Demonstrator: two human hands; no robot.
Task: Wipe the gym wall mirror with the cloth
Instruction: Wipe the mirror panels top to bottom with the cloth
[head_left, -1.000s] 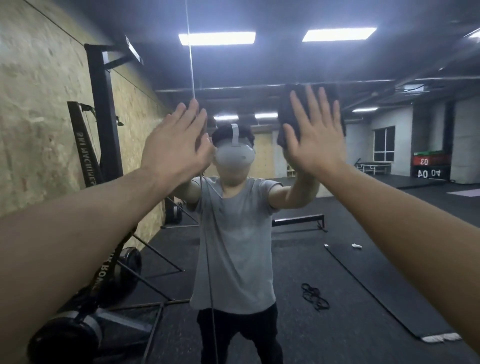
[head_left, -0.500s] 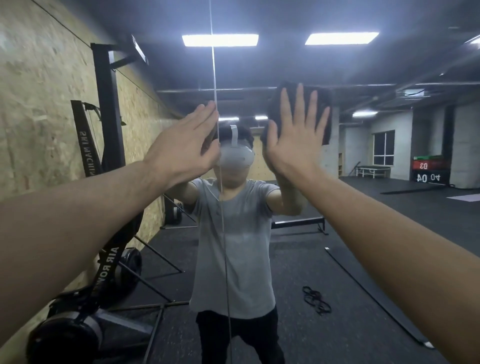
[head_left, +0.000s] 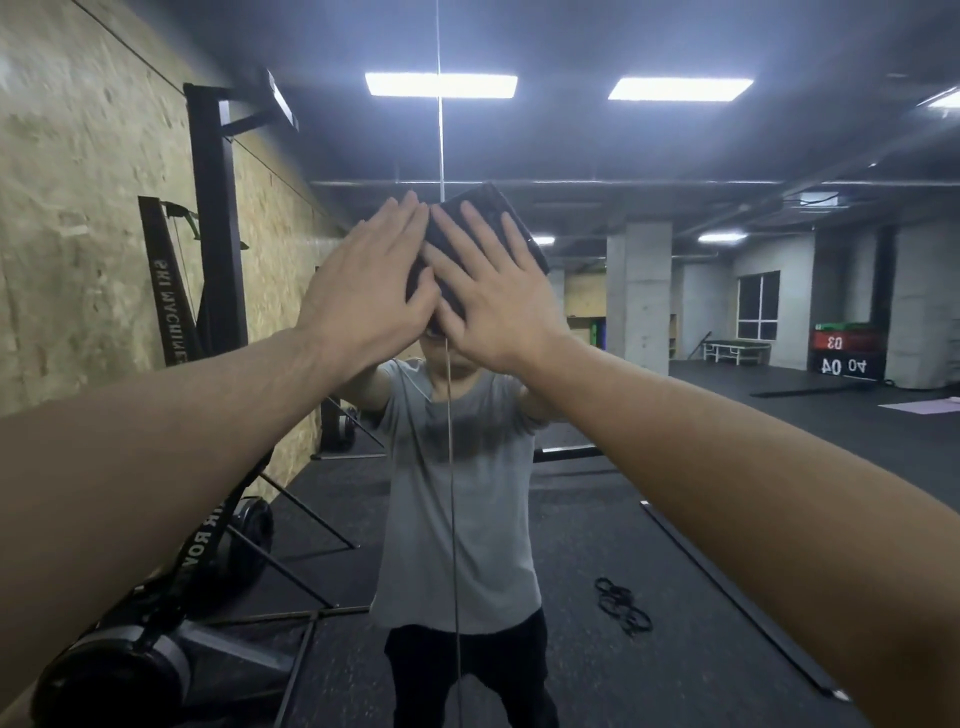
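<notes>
The wall mirror (head_left: 675, 467) fills the view and reflects me and the gym. A vertical seam (head_left: 439, 130) between mirror panels runs down the middle. A dark folded cloth (head_left: 493, 208) lies flat against the glass at head height, straddling the seam. My right hand (head_left: 488, 291) presses on the cloth with straight, spread fingers. My left hand (head_left: 363, 280) is flat beside it, its fingertips touching the cloth's left edge. Most of the cloth is hidden under both hands.
A chipboard wall (head_left: 78, 208) runs along the left. A black ski machine frame (head_left: 213, 208) and a rower (head_left: 130, 660) appear at lower left. In the reflection there are black floor mats, a loose band (head_left: 621, 605), concrete pillars (head_left: 639, 291) and stacked boxes (head_left: 844, 353).
My right hand has slid the cloth leftward across the glass onto the seam. My left hand has moved right and now meets the cloth, so both hands are together.
</notes>
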